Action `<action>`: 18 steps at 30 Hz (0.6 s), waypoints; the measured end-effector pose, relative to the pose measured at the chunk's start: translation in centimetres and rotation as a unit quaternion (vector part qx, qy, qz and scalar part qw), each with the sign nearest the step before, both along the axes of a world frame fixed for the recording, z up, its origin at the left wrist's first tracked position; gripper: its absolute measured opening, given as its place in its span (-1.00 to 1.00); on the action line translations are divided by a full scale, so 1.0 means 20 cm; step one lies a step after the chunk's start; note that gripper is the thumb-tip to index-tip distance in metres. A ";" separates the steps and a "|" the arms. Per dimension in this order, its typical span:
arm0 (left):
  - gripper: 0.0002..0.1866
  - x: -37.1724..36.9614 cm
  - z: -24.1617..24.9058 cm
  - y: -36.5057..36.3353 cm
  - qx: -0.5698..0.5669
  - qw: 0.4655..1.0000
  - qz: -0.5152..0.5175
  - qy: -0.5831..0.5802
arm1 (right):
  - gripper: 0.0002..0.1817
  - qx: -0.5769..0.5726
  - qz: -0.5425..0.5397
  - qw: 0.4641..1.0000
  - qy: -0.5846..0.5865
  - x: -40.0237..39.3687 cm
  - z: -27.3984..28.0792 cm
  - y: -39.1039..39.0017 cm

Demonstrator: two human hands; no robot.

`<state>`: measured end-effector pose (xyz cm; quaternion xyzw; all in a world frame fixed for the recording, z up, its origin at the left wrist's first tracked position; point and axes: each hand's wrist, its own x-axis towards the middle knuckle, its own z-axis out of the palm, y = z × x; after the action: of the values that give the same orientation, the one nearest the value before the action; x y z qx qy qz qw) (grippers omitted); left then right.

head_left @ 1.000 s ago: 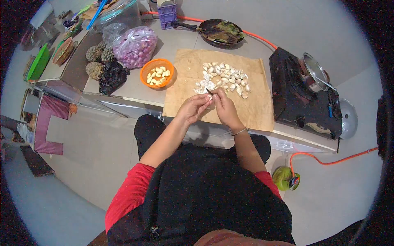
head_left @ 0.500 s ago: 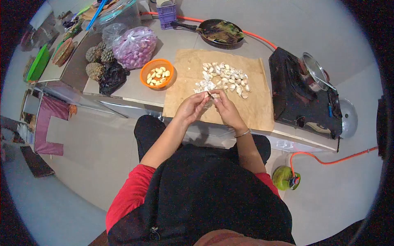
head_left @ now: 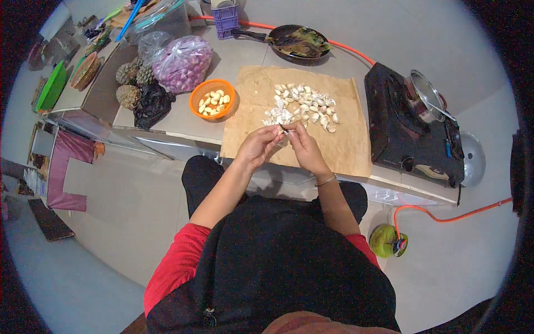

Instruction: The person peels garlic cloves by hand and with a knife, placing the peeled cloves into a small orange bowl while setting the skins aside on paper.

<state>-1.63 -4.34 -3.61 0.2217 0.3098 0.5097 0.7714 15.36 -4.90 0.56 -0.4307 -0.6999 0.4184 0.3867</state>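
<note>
My left hand point(head_left: 257, 147) is closed, its fingertips pinching a small pale garlic clove point(head_left: 280, 132) that they mostly hide. In my right hand point(head_left: 307, 149) is a small knife point(head_left: 283, 128); its dark blade points toward the clove, and the fingers cover the rest. Both hands meet over the near edge of a brown paper sheet point(head_left: 248, 89). Unpeeled garlic cloves point(head_left: 318, 102) lie spread on the paper just beyond them, with white garlic skins point(head_left: 278, 115) at the near left of the pile. Peeled cloves point(head_left: 214, 102) sit in an orange basket point(head_left: 194, 104) left of the paper.
A black gas stove point(head_left: 392, 119) with a metal pot point(head_left: 427, 97) stands right of the paper. Behind is a frying pan point(head_left: 300, 43) holding dark leaves. A bag of shallots point(head_left: 182, 64), pineapples point(head_left: 129, 96) and a black plastic bag point(head_left: 153, 106) are at left. A green gas cylinder point(head_left: 384, 240) stands below.
My hands stay together in nearly the same place. The right fingers have shifted slightly, and more of the dark blade shows now.
</note>
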 end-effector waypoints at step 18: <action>-0.73 -0.03 -0.03 0.02 -0.018 0.990 0.059 -0.128 | -0.78 -0.050 -0.121 0.981 -0.144 -0.01 -0.12 0.08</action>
<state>-2.32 -3.86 -4.25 0.1218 0.2300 0.5730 0.7771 15.10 -3.29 -1.85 -0.5865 -0.6693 0.3367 0.3076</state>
